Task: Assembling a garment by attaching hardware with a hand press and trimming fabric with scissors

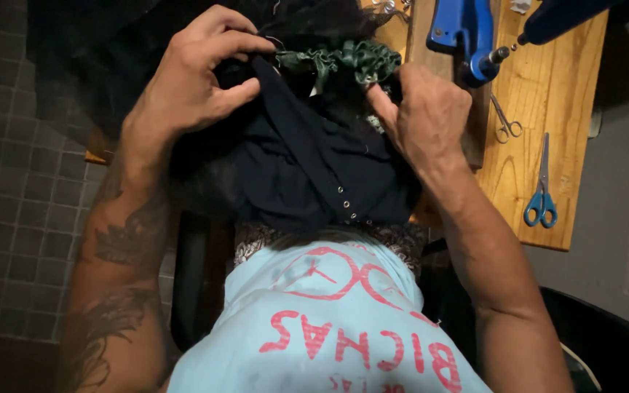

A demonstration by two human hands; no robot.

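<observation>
A dark navy garment (307,167) with a row of small metal snaps lies bunched over the near edge of a wooden table (540,94). My left hand (198,76) pinches a fold of this dark fabric at the upper left. My right hand (420,113) presses its fingers into the cloth just below a ruffled green trim (351,62). Black netting (111,58) spreads out behind the garment on the left.
A blue glue gun (467,36) lies at the table's far side. Small silver scissors (505,120) and blue-handled scissors (542,185) rest on the wood at the right. A grey tiled floor (16,182) shows on the left. My light blue shirt (329,320) fills the bottom.
</observation>
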